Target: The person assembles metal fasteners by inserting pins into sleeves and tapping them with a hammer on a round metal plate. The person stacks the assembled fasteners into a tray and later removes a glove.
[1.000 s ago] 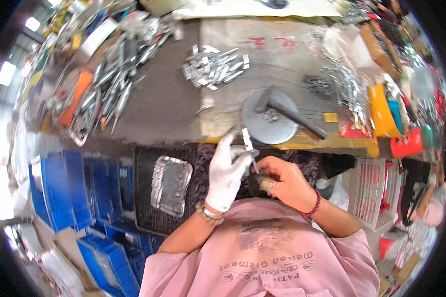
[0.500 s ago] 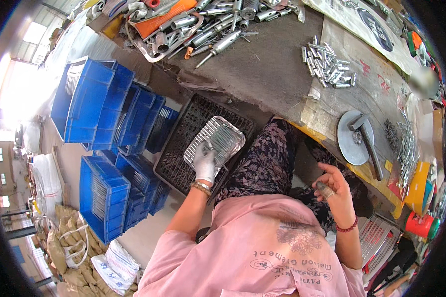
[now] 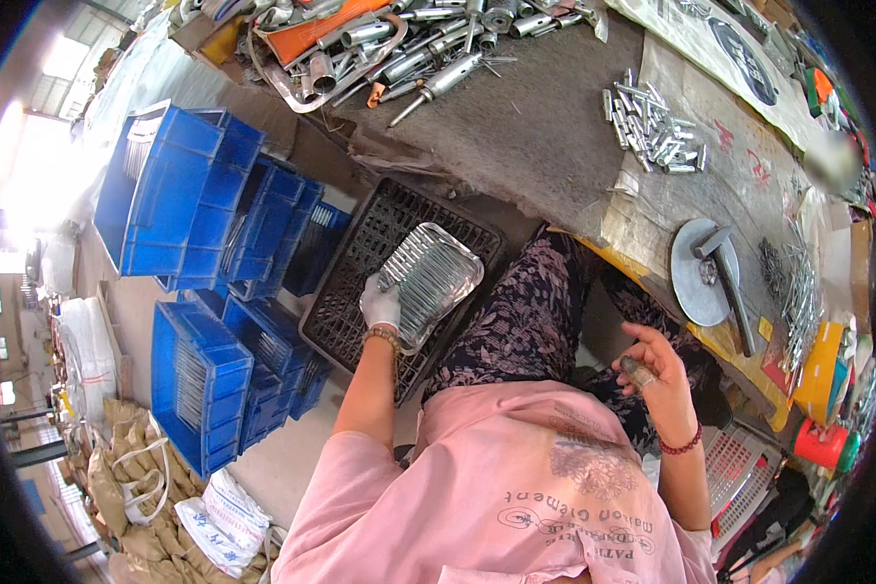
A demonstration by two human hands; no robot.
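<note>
A shiny metal tray (image 3: 465, 255) with thin silvery rods (image 3: 428, 282) laid side by side rests over a black plastic crate (image 3: 457, 224), left of my knees. My left hand (image 3: 381, 304), in a pale glove, grips the tray's left edge, fingertips over the rim. My right hand (image 3: 660, 370) hangs above my lap by the bench edge, its fingers loosely bent and apart, holding nothing. A grey wrapping covers one of its digits. Nearest to it on the bench is a hammer (image 3: 725, 277) lying on a round metal plate (image 3: 693, 304).
Blue plastic bins (image 3: 180, 195) holding rods are stacked at the left. On the workbench (image 3: 545, 122) lie a heap of metal tube parts (image 3: 448, 78), small metal sleeves (image 3: 652, 127) and thin metal pins (image 3: 798, 292). A red canister (image 3: 820, 443) stands at the right.
My left hand has shifted left, from over the rods to the tray's left edge, leaving the rods in view. My right hand is nearly still.
</note>
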